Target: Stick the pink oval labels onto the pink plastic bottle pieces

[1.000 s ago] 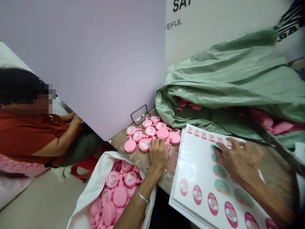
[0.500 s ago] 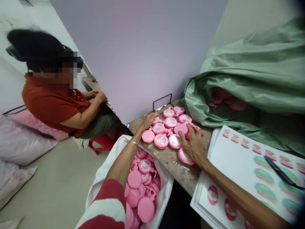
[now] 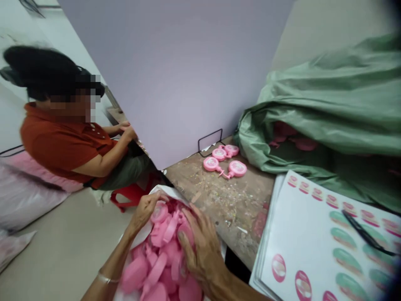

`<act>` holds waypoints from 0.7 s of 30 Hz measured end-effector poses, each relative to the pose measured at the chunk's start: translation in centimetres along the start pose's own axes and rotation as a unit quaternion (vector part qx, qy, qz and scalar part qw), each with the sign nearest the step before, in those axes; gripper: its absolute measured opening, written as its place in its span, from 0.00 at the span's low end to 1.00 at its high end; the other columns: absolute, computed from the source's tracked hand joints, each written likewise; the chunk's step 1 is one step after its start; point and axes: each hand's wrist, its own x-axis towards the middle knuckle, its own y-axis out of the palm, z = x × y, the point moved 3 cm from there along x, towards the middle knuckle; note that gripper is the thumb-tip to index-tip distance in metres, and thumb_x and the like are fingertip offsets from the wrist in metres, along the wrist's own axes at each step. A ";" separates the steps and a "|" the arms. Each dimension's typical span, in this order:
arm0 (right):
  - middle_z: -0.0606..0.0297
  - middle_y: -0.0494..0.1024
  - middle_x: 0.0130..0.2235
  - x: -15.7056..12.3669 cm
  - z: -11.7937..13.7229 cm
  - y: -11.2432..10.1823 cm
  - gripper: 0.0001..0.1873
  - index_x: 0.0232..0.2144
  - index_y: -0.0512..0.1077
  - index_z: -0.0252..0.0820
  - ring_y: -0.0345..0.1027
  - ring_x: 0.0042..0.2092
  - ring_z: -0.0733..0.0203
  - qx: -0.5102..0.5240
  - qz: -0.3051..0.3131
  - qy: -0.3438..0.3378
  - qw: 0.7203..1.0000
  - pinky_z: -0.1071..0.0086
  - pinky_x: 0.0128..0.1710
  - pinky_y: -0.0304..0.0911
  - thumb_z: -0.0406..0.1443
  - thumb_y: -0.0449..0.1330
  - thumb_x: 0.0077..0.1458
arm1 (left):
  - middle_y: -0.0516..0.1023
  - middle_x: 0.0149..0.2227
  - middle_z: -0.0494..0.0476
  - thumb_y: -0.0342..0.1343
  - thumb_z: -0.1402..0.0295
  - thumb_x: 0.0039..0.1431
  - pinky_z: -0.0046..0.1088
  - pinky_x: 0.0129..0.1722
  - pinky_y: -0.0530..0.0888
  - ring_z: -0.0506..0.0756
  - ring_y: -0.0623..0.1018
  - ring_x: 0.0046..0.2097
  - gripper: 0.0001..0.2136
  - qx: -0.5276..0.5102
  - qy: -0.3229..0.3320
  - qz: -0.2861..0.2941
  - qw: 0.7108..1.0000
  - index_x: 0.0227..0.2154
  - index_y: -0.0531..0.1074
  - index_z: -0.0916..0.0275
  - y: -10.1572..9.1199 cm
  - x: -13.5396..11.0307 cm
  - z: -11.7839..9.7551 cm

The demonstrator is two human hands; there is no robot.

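Occupying the lower middle of the head view: pink round containers [image 3: 159, 267], heaped in a white bag [image 3: 166, 191]. Left hand [image 3: 146, 211]: fingers curled at the bag's rim, grasp cannot be told. Right hand [image 3: 202, 240]: fingers bent against the heap, hold on any piece likewise unclear. Four further containers [image 3: 237, 168]: on the worn surface [image 3: 216, 194], near a green sack [image 3: 326, 100]. Sticker sheets [image 3: 300, 225]: stacked at right, black implement [image 3: 365, 234] on top. Co-worker [image 3: 62, 146]: seated at left, orange top.
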 end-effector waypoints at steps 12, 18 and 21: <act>0.44 0.67 0.55 12.7 -21.2 -3.2 0.30 0.59 0.61 0.34 0.61 0.54 0.43 -0.097 -0.108 0.112 0.983 0.48 0.54 0.58 0.48 0.47 0.61 | 0.81 0.40 0.58 0.52 0.55 0.55 0.36 0.54 0.67 0.59 0.76 0.46 0.16 -0.058 0.234 0.122 0.963 0.34 0.79 0.61 18.0 24.7 -8.6; 0.45 0.67 0.55 14.2 -20.5 -2.1 0.29 0.58 0.64 0.38 0.61 0.52 0.41 -0.120 -0.070 0.160 0.977 0.47 0.48 0.60 0.48 0.46 0.62 | 0.81 0.34 0.56 0.48 0.54 0.58 0.33 0.46 0.71 0.57 0.77 0.40 0.19 -0.031 0.217 0.224 0.950 0.31 0.79 0.62 20.2 25.6 -6.8; 0.47 0.65 0.57 12.9 -17.9 -0.8 0.26 0.56 0.67 0.41 0.58 0.55 0.41 -0.122 -0.061 0.149 0.979 0.46 0.50 0.58 0.47 0.47 0.62 | 0.81 0.33 0.55 0.47 0.54 0.60 0.32 0.44 0.72 0.56 0.77 0.39 0.20 -0.015 0.188 0.225 0.956 0.32 0.79 0.61 17.7 22.1 -5.0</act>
